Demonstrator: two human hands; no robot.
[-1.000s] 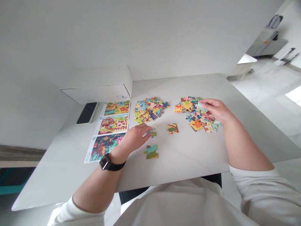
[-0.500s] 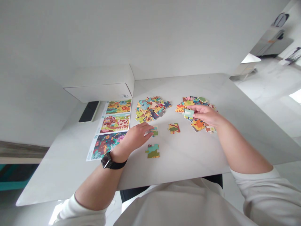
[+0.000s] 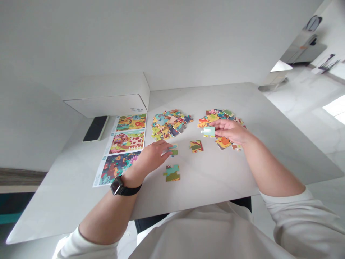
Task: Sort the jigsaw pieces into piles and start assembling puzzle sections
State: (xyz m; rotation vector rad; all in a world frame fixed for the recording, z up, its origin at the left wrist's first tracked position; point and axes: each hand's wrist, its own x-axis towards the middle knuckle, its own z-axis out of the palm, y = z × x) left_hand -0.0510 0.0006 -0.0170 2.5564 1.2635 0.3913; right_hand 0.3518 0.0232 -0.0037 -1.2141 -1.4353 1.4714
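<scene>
My right hand [image 3: 230, 131] pinches a pale green jigsaw piece [image 3: 208, 132] at its right edge, in front of the right pile of puzzle pieces [image 3: 212, 118]. My left hand [image 3: 155, 154], with a black watch on the wrist, has thumb and fingers closed on a blue-and-green jigsaw piece [image 3: 174, 149]; the fingers partly cover it. Below that hand lies a teal-and-olive jigsaw piece [image 3: 173, 173] on the table. Between the two hands rests a yellow, green and red piece [image 3: 196, 146]. The left pile of puzzle pieces [image 3: 169, 124] sits beyond my left hand.
A printed sheet [image 3: 110, 150] with three colourful pictures lies at the left, its lower part covered by my left hand and wrist. Beside it is a dark-screened phone [image 3: 95, 128]. A white box [image 3: 107, 104] stands behind them, against the wall, on the white table [image 3: 215, 180].
My right hand has drawn the pale green piece slightly left relative to the pile. My left hand keeps its grip. The whole view has shifted a little.
</scene>
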